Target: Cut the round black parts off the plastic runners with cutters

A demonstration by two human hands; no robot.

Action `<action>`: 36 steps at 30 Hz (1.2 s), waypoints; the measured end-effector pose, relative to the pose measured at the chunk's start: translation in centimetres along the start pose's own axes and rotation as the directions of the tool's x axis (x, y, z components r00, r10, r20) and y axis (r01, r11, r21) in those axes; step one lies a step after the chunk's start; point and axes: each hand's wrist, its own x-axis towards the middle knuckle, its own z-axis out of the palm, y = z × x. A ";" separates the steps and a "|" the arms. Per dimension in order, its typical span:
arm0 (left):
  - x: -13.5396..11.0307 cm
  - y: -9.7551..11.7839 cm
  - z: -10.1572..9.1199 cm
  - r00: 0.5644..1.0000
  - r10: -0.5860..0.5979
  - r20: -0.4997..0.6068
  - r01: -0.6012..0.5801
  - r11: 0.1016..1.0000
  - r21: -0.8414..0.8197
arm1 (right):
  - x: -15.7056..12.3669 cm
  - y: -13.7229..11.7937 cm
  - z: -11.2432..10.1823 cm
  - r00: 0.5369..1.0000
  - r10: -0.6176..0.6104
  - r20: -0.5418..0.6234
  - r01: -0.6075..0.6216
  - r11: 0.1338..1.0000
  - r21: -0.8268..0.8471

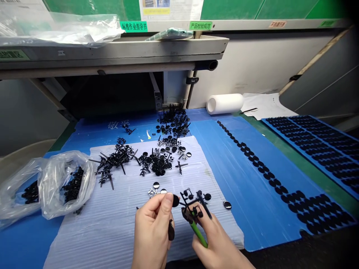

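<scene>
My left hand (153, 228) is closed, pinching a black round disc (175, 200) between thumb and finger. A second dark disc (171, 230) shows lower down against its curled fingers. Wrapped around green-handled nippers (199, 234) is my right hand (217, 243), close beside the left. A black branching plastic sprue (193, 203) with small round parts lies across the nippers' jaws and the right fingers, its tip near the pinched disc. Whether the jaws touch it I cannot tell. Just beyond are loose glossy discs (156, 185) on a white ribbed sheet (112, 231).
Piles of black sprues (116, 158) and discs (158, 162) lie ahead. Clear plastic bags (53, 201) of black parts stand left. Disc rows (263, 170) run along the blue mat, with a filled blue tray (316, 145) farther right. A white bottle (225, 103) lies behind; a shelf (112, 52) overhangs.
</scene>
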 end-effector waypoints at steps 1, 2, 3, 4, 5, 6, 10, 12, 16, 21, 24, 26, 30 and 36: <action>0.1 0.0 0.0 1.000 -0.008 0.005 0.008 1.000 0.006 | 0.0 0.1 0.0 1.000 0.019 -0.025 -0.019 1.000 -0.009; 0.1 -0.1 -0.1 1.000 -0.013 0.012 0.013 1.000 0.014 | 0.1 0.2 0.0 0.999 0.029 -0.039 -0.030 0.999 -0.015; 0.2 -0.2 -0.1 1.000 -0.023 0.019 0.022 1.000 0.021 | 0.2 0.3 -0.1 0.999 0.031 -0.041 -0.032 0.999 -0.022; 0.2 -0.2 -0.2 0.999 -0.035 0.027 0.034 0.999 0.023 | 0.2 0.4 -0.2 0.999 0.030 -0.037 -0.031 0.999 -0.030; 0.2 -0.2 -0.2 0.998 -0.046 0.037 0.046 0.999 0.013 | 0.3 0.5 -0.3 0.999 0.026 -0.030 -0.027 0.999 -0.042; 0.2 -0.3 -0.3 0.997 -0.056 0.052 0.057 0.998 -0.007 | 0.3 0.5 -0.4 1.000 0.022 -0.021 -0.023 0.998 -0.055; 0.4 -0.4 -0.3 0.984 -0.093 0.152 0.112 0.987 -0.118 | 0.2 0.7 -0.4 0.999 0.018 0.031 -0.016 0.997 -0.073; 0.6 -0.5 -0.4 0.975 -0.114 0.189 0.146 0.976 -0.163 | 0.2 0.7 -0.4 0.998 0.026 0.049 -0.022 0.998 -0.066; 0.8 -0.6 -0.5 0.962 -0.154 0.225 0.205 0.953 -0.223 | 0.6 0.6 -0.5 0.997 0.030 0.073 -0.027 0.999 -0.041; 1.0 -0.6 -0.8 0.950 -0.192 0.248 0.249 0.942 -0.224 | 0.8 0.6 -0.6 0.995 0.030 0.092 -0.028 0.999 -0.028; 1.2 -0.7 -1.1 0.946 -0.215 0.242 0.273 0.931 -0.240 | 0.9 0.6 -0.4 0.994 0.023 0.109 -0.021 1.000 -0.020; 1.2 -0.8 -1.4 0.948 -0.217 0.231 0.272 0.932 -0.241 | 1.1 0.5 -0.3 0.992 0.025 0.126 -0.023 1.000 -0.021; 1.3 -1.0 -2.0 0.953 -0.218 0.210 0.263 0.941 -0.215 | 1.3 0.3 0.2 0.988 0.035 0.148 -0.029 0.999 -0.044; 0.9 -1.8 -2.6 0.937 -0.284 0.205 0.329 0.914 -0.237 | 0.3 0.6 1.0 0.979 0.053 0.198 -0.039 0.997 -0.073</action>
